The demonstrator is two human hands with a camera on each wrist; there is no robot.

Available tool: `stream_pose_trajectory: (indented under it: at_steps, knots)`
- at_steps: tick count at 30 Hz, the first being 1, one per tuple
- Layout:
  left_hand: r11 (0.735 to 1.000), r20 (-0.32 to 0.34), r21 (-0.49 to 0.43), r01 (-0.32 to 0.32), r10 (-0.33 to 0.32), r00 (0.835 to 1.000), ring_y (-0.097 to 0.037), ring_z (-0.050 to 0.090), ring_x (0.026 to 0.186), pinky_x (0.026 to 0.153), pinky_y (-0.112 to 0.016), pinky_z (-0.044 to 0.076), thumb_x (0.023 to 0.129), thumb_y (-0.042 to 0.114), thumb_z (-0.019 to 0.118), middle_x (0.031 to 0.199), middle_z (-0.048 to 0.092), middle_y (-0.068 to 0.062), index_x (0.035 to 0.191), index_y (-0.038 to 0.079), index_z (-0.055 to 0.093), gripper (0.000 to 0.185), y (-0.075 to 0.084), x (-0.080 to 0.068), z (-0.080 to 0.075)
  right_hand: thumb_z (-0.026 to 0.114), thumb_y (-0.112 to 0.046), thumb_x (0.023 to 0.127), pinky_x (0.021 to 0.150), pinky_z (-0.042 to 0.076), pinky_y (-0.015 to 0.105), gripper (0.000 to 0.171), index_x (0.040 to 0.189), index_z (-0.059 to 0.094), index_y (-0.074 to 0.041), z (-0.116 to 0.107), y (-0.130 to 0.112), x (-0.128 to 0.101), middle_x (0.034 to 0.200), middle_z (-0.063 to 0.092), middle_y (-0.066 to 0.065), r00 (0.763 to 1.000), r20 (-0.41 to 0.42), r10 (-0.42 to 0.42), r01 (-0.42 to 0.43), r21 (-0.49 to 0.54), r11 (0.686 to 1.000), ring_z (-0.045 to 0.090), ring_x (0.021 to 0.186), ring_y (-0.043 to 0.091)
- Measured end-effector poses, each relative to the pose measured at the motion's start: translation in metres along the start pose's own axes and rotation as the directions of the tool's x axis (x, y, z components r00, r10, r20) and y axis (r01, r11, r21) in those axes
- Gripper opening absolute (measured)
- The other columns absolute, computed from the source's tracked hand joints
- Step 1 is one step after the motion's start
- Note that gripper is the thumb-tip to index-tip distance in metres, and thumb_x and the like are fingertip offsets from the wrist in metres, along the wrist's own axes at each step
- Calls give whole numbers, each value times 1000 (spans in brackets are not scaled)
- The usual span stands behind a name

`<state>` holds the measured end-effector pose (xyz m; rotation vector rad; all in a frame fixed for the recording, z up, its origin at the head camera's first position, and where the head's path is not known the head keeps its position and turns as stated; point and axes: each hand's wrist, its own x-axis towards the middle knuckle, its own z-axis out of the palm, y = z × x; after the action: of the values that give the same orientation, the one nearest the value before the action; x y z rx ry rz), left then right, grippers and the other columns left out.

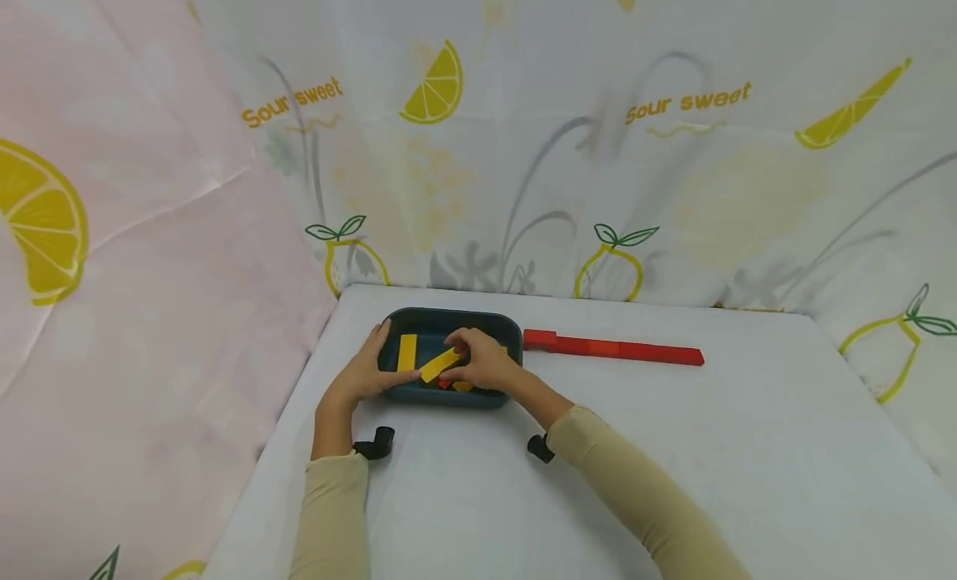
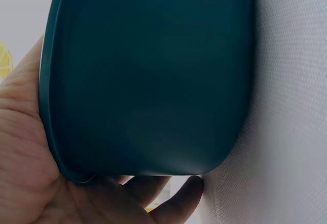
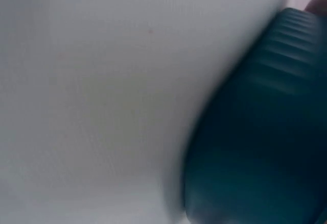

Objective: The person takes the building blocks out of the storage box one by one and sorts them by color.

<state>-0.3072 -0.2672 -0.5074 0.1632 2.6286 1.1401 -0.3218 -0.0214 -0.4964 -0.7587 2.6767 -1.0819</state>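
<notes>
A dark teal tray (image 1: 449, 321) sits on the white table (image 1: 673, 447) and holds yellow blocks and a red piece. My left hand (image 1: 368, 371) grips the tray's left rim, thumb over the edge; in the left wrist view the tray wall (image 2: 148, 81) fills the frame with my left hand (image 2: 30, 147) against its rim. My right hand (image 1: 482, 360) reaches into the tray and pinches a long yellow block (image 1: 439, 365), tilted. Another yellow block (image 1: 407, 352) lies flat at the tray's left. The right wrist view shows only the blurred tray wall (image 3: 260, 132).
A long red bar (image 1: 613, 348) made of joined blocks lies on the table right of the tray. Lemon-print cloth (image 1: 523, 148) hangs behind and at both sides. Small black camera mounts (image 1: 377, 443) show at both wrists.
</notes>
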Motion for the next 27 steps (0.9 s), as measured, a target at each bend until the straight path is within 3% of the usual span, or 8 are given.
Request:
stream_pose_trajectory:
  at_steps: [7, 12, 27]
  knots:
    - [1000, -10, 11, -8, 8, 1000, -45, 3, 152, 118, -67, 14, 80, 55, 76, 166, -7, -20, 160, 17, -5, 120, -1, 1, -2, 84, -27, 80, 88, 53, 28, 49, 120, 64, -8, 3, 0, 10, 108, 64, 6, 989, 133, 69, -58, -86, 995, 60, 96, 17]
    - [1000, -5, 10, -5, 5, 1000, -44, 1, 152, 118, -67, 14, 81, 54, 76, 166, -8, -19, 160, 17, -6, 120, -2, 0, -2, 81, -23, 83, 88, 54, 25, 39, 115, 65, -7, 7, 2, 12, 109, 68, 4, 978, 197, 63, -50, -70, 996, 62, 96, 15]
    - [1000, -9, -3, -3, 3, 1000, -42, 1, 153, 119, -65, 13, 80, 54, 76, 166, -6, -18, 160, 17, -4, 119, -3, 2, 4, 77, -14, 86, 85, 54, 26, 26, 110, 71, -6, 14, 9, 15, 105, 71, 5, 959, 266, 94, -86, -40, 996, 61, 91, 14]
